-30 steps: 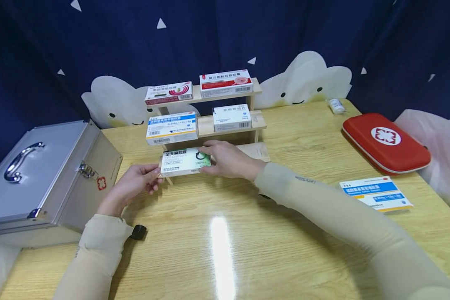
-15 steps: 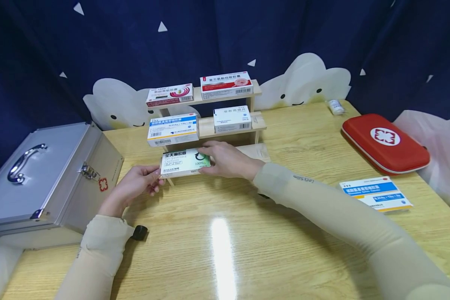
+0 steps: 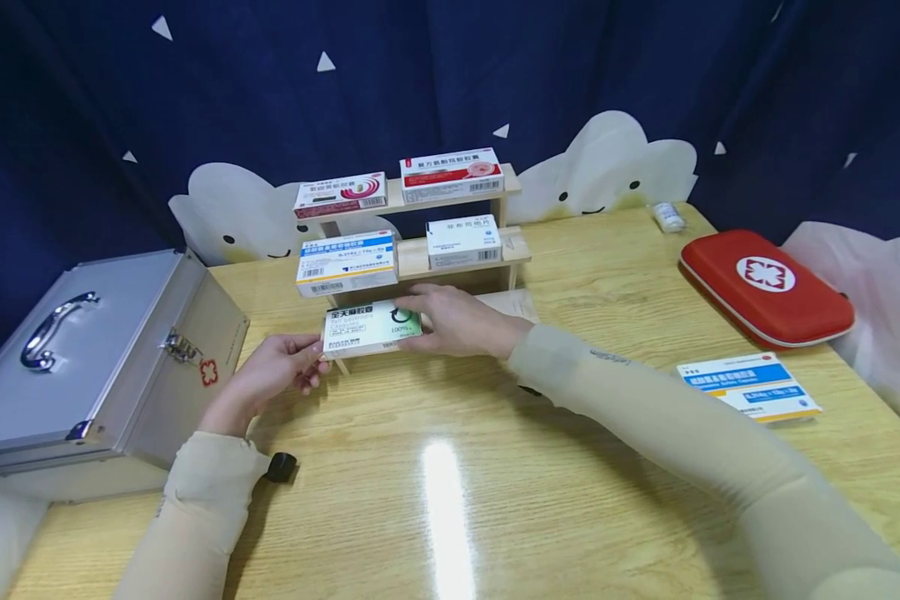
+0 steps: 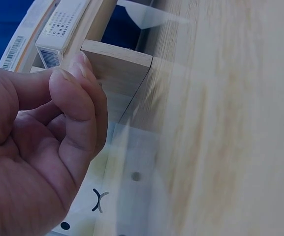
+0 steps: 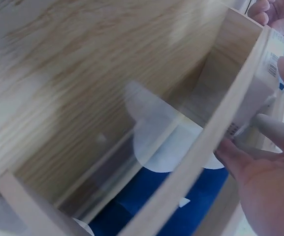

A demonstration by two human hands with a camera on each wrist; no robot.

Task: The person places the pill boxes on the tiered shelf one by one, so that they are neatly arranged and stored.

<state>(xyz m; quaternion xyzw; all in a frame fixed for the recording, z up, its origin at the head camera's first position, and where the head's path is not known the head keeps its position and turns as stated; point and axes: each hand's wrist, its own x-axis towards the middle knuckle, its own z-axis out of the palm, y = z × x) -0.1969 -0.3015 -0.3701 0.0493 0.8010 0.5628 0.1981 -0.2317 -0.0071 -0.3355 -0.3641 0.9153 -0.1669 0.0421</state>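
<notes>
A white-and-green medicine box (image 3: 363, 327) lies on the left part of the bottom tier of a wooden stepped shelf (image 3: 512, 305). My right hand (image 3: 461, 321) holds the box's right end, thumb at the front and fingers over the far side. In the right wrist view, fingers (image 5: 235, 155) reach the shelf's edge beside the box. My left hand (image 3: 281, 367) is at the tier's left front corner, thumb and curled fingers pinching the shelf there. The left wrist view shows its fingertips (image 4: 80, 69) right at the wooden corner, close beside the box's end; the pinched spot is hidden.
Blue-and-white (image 3: 347, 262) and white (image 3: 463, 242) boxes sit on the middle tier; two red-and-white boxes (image 3: 452, 175) on top. A silver case (image 3: 112, 350) stands left. Right are a red first-aid case (image 3: 780, 304), another blue-and-white box (image 3: 750, 386) and a small white bottle (image 3: 669, 217).
The head view has tilted slightly, so the scene sits a little lower. Both hands keep their places at the box and shelf.
</notes>
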